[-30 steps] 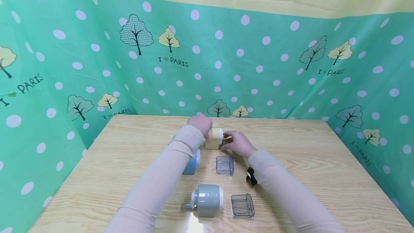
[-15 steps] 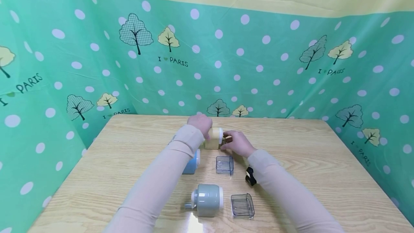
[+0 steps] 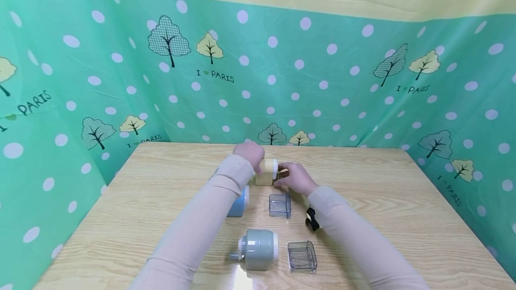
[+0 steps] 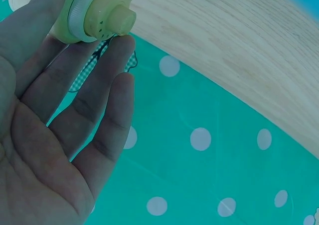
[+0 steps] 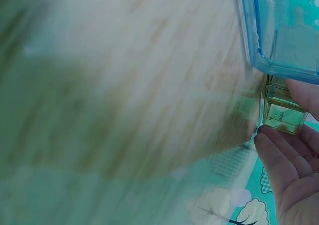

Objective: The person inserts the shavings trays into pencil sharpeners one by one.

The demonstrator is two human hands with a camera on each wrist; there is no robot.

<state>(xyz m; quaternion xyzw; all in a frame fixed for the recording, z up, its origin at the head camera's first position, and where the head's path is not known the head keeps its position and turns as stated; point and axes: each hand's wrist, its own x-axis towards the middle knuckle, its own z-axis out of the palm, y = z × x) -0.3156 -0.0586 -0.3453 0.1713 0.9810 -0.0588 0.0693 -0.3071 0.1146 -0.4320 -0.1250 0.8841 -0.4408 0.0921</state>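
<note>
At the back of the table lies a small yellow crank pencil sharpener [image 3: 264, 172] with a white rim. My left hand [image 3: 250, 155] grips its far left side, and the thumb and fingers come round it in the left wrist view, beside the crank end of the sharpener [image 4: 99, 15]. At the sharpener's right end, my right hand [image 3: 297, 178] pinches a clear yellowish drawer [image 5: 284, 116] between thumb and fingers. How far the drawer sits in the sharpener is hidden.
A blue sharpener [image 3: 237, 206] is half hidden behind my left sleeve, with a clear blue drawer [image 3: 280, 205] right of it. Nearer stand a grey-green sharpener [image 3: 259, 249] and a clear grey drawer [image 3: 302, 256]. A small black object [image 3: 311, 219] shows beside my right cuff.
The right hand has shifted very slightly left toward the yellow sharpener. The left hand stays in place, and the other sharpeners and drawers have not moved.
</note>
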